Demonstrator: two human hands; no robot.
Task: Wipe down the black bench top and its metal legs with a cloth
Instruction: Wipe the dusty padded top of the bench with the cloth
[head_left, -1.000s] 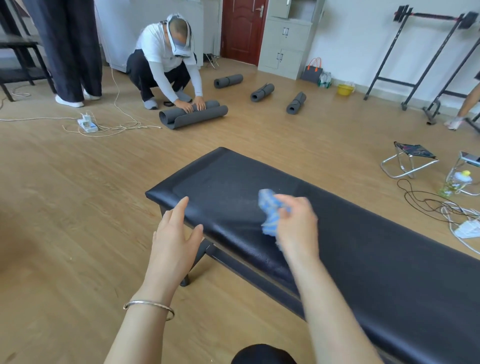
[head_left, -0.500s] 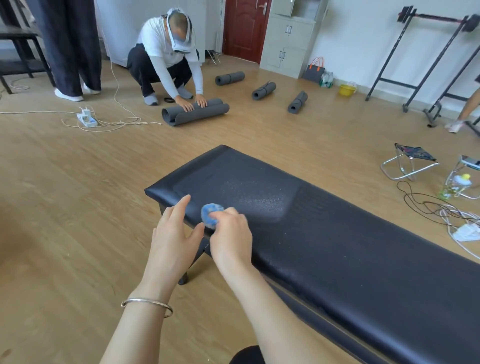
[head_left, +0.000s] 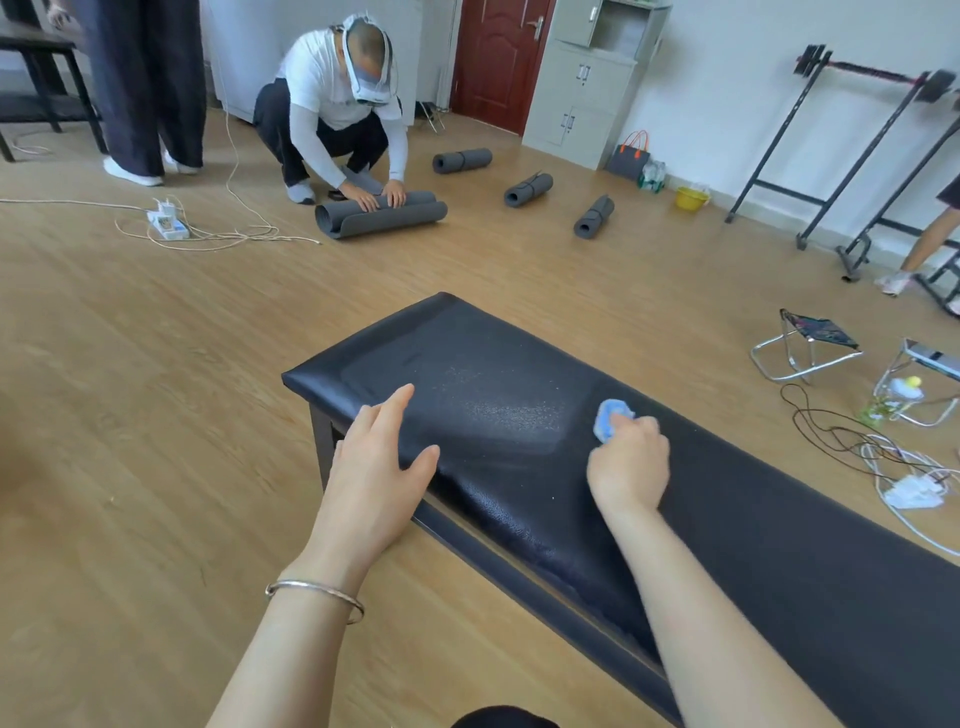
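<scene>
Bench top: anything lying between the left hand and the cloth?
No. In the head view, only bare bench top separates the left hand from the cloth in the right hand.

Bright, even daylight fills my view; the bench top shows soft sheen, my right hand blurs slightly, edges bow.

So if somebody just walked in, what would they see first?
Probably the long black bench top running across the middle, with the right hand pressing a small blue cloth onto it and the left hand resting open at its near edge. Next, the crouching person in a white shirt at the back, rolling a grey mat on the wooden floor.
</scene>
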